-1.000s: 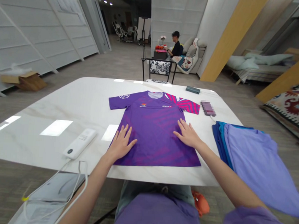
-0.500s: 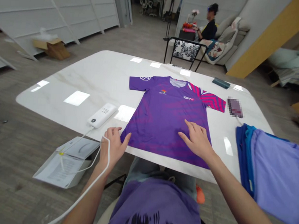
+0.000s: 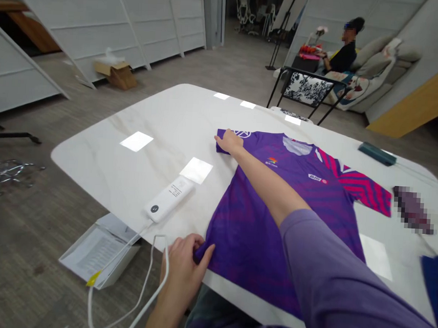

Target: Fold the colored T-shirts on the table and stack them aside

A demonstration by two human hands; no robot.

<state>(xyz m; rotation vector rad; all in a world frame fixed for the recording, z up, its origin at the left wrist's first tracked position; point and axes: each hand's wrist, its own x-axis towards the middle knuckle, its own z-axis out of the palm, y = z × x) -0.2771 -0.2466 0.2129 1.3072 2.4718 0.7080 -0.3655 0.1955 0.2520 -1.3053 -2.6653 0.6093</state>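
A purple T-shirt lies spread front up on the white table, its neck towards the far side; one sleeve has pink stripes. At the near left corner of the hem, my left hand pinches the fabric between thumb and fingers. My right arm reaches across the shirt, covering part of its front. On the plain purple sleeve at the far left, my right hand has its fingers closed on the cuff edge. A white cable loops over my left wrist.
Left of the shirt lies a white power bank with the cable plugged in. A dark green case and a blurred phone-like object lie right. Folded blue clothes sit at the right edge. An open white box is below the table.
My right hand has moved from the shirt's lower front to the far left sleeve and closed there. My left hand now pinches the hem corner. The view has swung left.
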